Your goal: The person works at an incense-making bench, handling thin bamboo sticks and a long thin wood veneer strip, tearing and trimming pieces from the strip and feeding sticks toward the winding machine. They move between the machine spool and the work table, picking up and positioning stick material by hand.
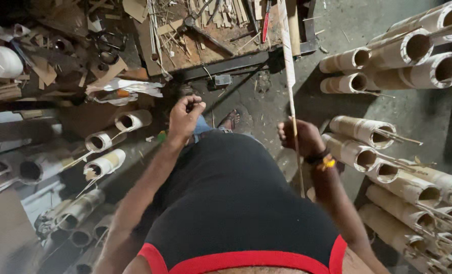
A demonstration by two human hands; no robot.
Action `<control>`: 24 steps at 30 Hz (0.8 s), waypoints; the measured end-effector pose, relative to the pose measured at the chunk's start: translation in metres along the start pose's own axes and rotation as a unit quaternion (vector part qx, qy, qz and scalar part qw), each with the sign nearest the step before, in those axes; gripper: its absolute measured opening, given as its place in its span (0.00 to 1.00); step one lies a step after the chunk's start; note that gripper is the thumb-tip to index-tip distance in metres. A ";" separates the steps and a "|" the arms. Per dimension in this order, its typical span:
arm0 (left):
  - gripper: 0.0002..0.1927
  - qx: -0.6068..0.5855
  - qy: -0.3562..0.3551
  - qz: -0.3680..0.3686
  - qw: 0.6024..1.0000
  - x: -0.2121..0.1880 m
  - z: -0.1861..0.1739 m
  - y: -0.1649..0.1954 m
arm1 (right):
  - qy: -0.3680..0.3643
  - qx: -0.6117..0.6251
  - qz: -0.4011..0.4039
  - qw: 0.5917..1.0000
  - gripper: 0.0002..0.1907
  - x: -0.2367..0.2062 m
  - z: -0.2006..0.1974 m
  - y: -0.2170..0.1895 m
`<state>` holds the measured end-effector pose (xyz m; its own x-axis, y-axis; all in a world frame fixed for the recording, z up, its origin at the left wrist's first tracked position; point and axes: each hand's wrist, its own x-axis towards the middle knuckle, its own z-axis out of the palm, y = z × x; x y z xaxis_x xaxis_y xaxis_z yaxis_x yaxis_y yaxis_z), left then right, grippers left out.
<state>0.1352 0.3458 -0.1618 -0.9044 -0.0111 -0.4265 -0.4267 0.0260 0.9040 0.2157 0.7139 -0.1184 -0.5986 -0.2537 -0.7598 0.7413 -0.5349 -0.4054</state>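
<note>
Seen from above, a person in a black shirt stands among hollow bamboo tubes (360, 131) stacked on both sides of a grey floor (266, 96). The right hand (299, 137) is clenched around a long thin bamboo strip (288, 61), which runs from below the fist up toward a cluttered workbench (210, 45) strewn with splints and tools. The left hand (185, 115) is raised at the same height, well apart from the strip, its fingers curled shut; it may pinch something small and dark, but blur hides what. A sandalled foot (231, 119) shows between the hands. To handle the strip well, the grip looks best kept firm and low while the long upper end is steadied, since so slender a piece would likely bend or whip.
</note>
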 end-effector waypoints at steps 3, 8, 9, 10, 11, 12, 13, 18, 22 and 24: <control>0.14 0.058 0.009 0.015 0.998 0.003 0.002 -0.009 | 0.231 -0.143 -0.258 0.927 0.21 -0.007 0.016 0.019; 0.17 0.137 0.005 0.066 0.988 0.011 0.013 -0.013 | 0.277 -0.458 -0.480 0.695 0.13 0.012 0.031 0.026; 0.17 0.147 0.007 0.079 0.986 0.013 0.016 -0.012 | 0.291 -0.411 -0.425 0.752 0.13 0.015 0.034 0.022; 0.18 0.156 0.014 0.061 0.986 0.015 0.020 -0.010 | 0.297 -0.361 -0.367 0.804 0.13 0.018 0.036 0.018; 0.18 0.164 0.022 0.044 0.985 0.017 0.022 -0.008 | 0.298 -0.313 -0.305 0.849 0.13 0.019 0.037 0.013; 0.19 0.167 0.029 0.026 0.985 0.019 0.024 -0.006 | 0.248 -0.261 -0.303 0.882 0.13 0.017 0.036 0.007; 0.19 0.168 0.014 0.020 0.985 0.021 0.024 -0.006 | 0.197 -0.209 -0.293 0.912 0.13 0.015 0.034 0.001; 0.22 0.205 0.065 0.068 0.974 0.032 0.009 -0.020 | -0.002 -0.170 -0.177 0.969 0.09 0.009 0.003 -0.009; 0.24 0.151 0.075 0.011 0.986 0.035 -0.007 -0.031 | -0.041 0.049 -0.111 0.992 0.16 0.033 -0.025 0.002; 0.25 0.157 0.102 0.005 0.982 0.033 -0.013 -0.027 | -0.059 0.000 -0.142 0.988 0.18 0.043 -0.033 0.005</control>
<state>0.1170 0.3314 -0.2000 -0.9037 -0.2077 -0.3744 -0.4253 0.3342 0.8411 0.2042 0.7271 -0.1697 -0.8142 -0.1855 -0.5502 0.5379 -0.5977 -0.5945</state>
